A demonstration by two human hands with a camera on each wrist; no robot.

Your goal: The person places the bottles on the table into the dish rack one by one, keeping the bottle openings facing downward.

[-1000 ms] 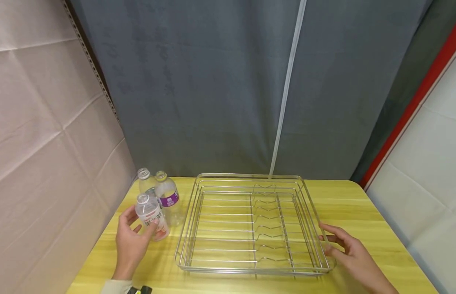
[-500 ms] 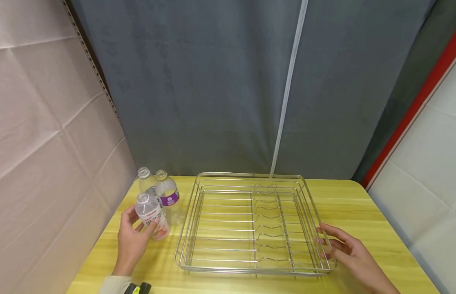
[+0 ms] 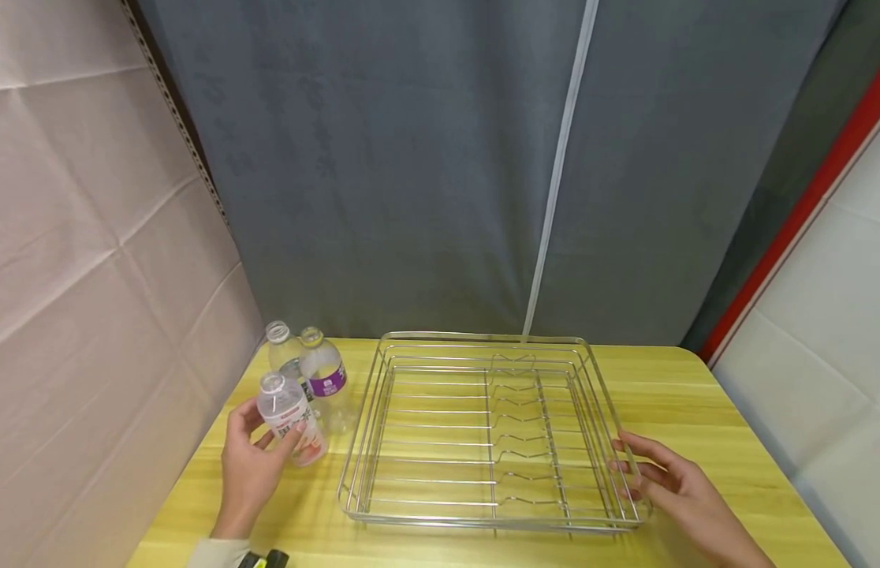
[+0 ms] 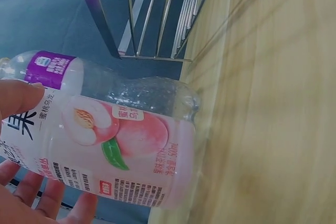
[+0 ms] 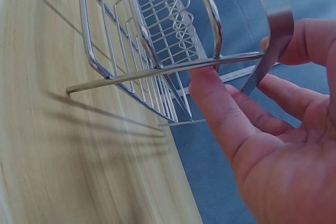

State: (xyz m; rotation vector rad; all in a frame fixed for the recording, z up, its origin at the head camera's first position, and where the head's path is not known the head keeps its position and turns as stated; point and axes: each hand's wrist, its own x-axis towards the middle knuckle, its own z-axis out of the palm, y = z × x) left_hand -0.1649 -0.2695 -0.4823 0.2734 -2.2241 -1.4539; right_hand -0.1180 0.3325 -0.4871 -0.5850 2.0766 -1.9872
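My left hand (image 3: 251, 473) grips a clear plastic bottle (image 3: 292, 420) with a white and pink peach label, thumb on the near side and fingers round the back. In the left wrist view its base is close to the tabletop; I cannot tell whether it touches. Just behind it stand a bottle with a purple band (image 3: 328, 384) and another uncapped clear bottle (image 3: 280, 353), partly hidden. On the right, my right hand (image 3: 684, 493) holds the side of a metal wire dish rack (image 3: 482, 521). Its thumb and fingers pinch the flat rim band (image 5: 280, 22) and the wire below.
The rack fills the middle of the yellow wood-grain table (image 3: 710, 410). A grey curtain (image 3: 397, 173) hangs behind the far edge. Pale cloth walls (image 3: 106, 260) stand at the left and right.
The peach-label bottle's top has shifted slightly left with my left hand. My right thumb has moved a little along the rack's rim. The rack stays about where it was.
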